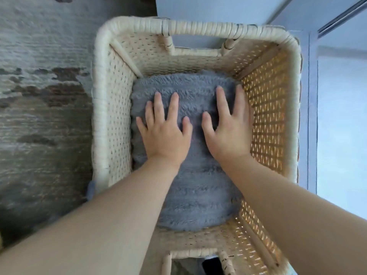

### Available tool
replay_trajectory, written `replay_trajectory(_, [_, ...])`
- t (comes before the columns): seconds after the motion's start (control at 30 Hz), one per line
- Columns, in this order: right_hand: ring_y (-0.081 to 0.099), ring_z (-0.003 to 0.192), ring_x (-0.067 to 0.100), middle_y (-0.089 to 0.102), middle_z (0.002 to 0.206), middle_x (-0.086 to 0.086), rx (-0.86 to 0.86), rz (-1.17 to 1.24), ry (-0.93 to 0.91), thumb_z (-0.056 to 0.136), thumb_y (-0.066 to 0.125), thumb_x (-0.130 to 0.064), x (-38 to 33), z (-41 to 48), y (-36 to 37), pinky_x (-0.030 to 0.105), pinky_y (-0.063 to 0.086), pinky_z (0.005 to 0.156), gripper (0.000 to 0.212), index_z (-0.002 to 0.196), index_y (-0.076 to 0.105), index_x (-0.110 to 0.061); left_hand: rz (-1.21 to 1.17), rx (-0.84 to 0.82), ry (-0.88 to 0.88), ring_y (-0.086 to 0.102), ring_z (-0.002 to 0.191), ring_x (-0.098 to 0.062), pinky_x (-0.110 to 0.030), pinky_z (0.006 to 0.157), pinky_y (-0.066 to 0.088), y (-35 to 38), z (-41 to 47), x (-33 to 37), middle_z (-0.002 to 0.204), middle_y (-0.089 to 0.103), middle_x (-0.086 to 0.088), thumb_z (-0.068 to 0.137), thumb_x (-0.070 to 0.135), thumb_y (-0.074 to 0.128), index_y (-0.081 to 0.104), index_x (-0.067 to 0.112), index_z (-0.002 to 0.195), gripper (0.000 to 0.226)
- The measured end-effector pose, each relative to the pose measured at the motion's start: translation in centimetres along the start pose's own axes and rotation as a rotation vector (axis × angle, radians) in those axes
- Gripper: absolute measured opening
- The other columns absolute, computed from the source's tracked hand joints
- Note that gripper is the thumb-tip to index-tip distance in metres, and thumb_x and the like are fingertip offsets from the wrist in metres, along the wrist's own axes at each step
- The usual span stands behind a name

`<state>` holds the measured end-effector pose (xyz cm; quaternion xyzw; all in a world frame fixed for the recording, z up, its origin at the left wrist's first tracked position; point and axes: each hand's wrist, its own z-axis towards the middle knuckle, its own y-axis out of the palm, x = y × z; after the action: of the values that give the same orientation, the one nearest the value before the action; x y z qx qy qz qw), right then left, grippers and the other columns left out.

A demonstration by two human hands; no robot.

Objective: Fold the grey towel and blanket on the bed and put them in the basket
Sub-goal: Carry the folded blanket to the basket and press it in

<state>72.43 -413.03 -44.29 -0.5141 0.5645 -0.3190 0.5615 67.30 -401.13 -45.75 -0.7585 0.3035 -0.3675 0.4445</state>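
Note:
A folded grey fluffy blanket (198,195) lies flat at the bottom of a cream woven basket (111,116). My left hand (164,132) and my right hand (228,128) rest side by side on top of it, palms down, fingers spread and pointing to the far end. Neither hand grips the cloth. Both forearms reach in over the near rim. A separate grey towel cannot be told apart from the blanket; anything under it is hidden.
The basket has cut-out handles at its far end (198,30) and near end (194,255). A grey and brown patterned rug (43,120) lies to its left. A pale wall or window frame (313,96) runs along its right side.

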Motion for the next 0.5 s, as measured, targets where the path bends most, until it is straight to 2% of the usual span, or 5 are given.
replay_trajectory(0.13, [0.016, 0.146, 0.033, 0.019, 0.158, 0.015, -0.074, -0.100, -0.018, 0.091, 0.040, -0.051, 2.3, 2.2, 4.1, 0.049, 0.014, 0.118, 0.065, 0.150, 0.028, -0.027, 0.050, 0.018, -0.010, 0.011, 0.145, -0.029, -0.058, 0.113, 0.008, 3.7, 1.8, -1.0, 0.160, 0.012, -0.004, 0.091, 0.049, 0.026, 0.020, 0.033, 0.150, 0.061])
replay_trajectory(0.37, [0.027, 0.142, 0.036, 0.033, 0.152, 0.017, -0.005, -0.121, -0.009, 0.084, 0.032, -0.050, 3.1, 3.9, 9.1, 0.051, 0.012, 0.115, 0.067, 0.145, 0.041, -0.024, 0.080, 0.021, -0.041, 0.011, 0.145, -0.028, -0.057, 0.113, 0.003, 7.7, 4.4, -1.8, 0.159, 0.015, -0.004, 0.085, 0.049, 0.019, 0.023, 0.031, 0.150, 0.067])
replay_trajectory(0.5, [0.027, 0.142, 0.036, 0.035, 0.151, 0.018, -0.050, -0.144, 0.003, 0.084, 0.028, -0.050, 3.3, 5.3, 11.4, 0.044, 0.003, 0.114, 0.068, 0.145, 0.041, -0.021, 0.072, 0.009, -0.059, 0.012, 0.145, -0.029, -0.059, 0.112, 0.002, 9.3, 5.9, -1.9, 0.159, 0.018, -0.005, 0.082, 0.050, 0.017, 0.028, 0.030, 0.148, 0.070])
